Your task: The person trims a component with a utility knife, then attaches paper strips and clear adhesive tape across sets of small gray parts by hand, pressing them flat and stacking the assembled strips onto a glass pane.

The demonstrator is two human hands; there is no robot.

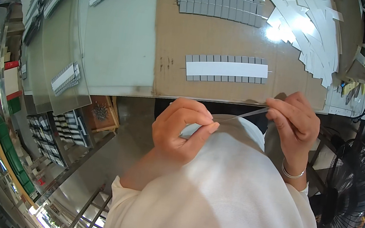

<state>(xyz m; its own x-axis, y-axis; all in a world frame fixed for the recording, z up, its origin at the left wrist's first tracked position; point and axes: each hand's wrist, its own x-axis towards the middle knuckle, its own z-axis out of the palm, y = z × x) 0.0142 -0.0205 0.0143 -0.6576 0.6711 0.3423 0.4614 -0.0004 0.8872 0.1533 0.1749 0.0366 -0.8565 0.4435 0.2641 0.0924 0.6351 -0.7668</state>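
Observation:
My right hand (296, 120) pinches a thin pale strip (250, 112) just off the table's front edge. The strip narrows toward my left hand (183, 128), whose thumb and forefinger are pressed together at its fine far end. Whether it is tape, film or wire is too small to tell. On the brown board beyond my hands lies a row of narrow grey pieces (224, 79) side by side, with a white strip (226, 68) along its middle. A thin wire-like end sticks out at each side of the row.
More joined grey rows (218, 6) are stacked at the back of the board (164, 74). White paper strips (312, 34) are heaped at the back right. Finished-looking rows (65, 79) lie on glass at left. A black fan (348, 202) stands close by my right arm.

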